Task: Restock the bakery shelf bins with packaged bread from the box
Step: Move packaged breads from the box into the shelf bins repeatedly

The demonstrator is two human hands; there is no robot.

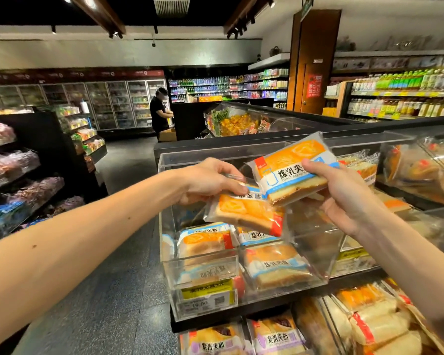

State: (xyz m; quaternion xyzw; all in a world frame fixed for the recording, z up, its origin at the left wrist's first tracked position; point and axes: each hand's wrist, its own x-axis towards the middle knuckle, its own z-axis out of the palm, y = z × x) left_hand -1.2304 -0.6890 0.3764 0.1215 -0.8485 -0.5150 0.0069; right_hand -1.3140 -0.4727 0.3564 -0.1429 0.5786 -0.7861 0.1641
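My left hand [210, 180] pinches the top edge of an orange-and-white bread packet [249, 213], which hangs tilted above the clear acrylic bin [203, 285]. My right hand [344, 193] grips a second, similar bread packet [295, 170] from below and holds it higher, over the same bin. Several of the same packets lie inside the bin [274, 265]. The supply box is out of view.
More clear bins with bread stand to the right [420, 170] and on the shelf below [369, 321]. An aisle of dark floor [113, 290] runs on the left beside snack shelves [16, 175]. A person [159, 111] stands far back by the fridges.
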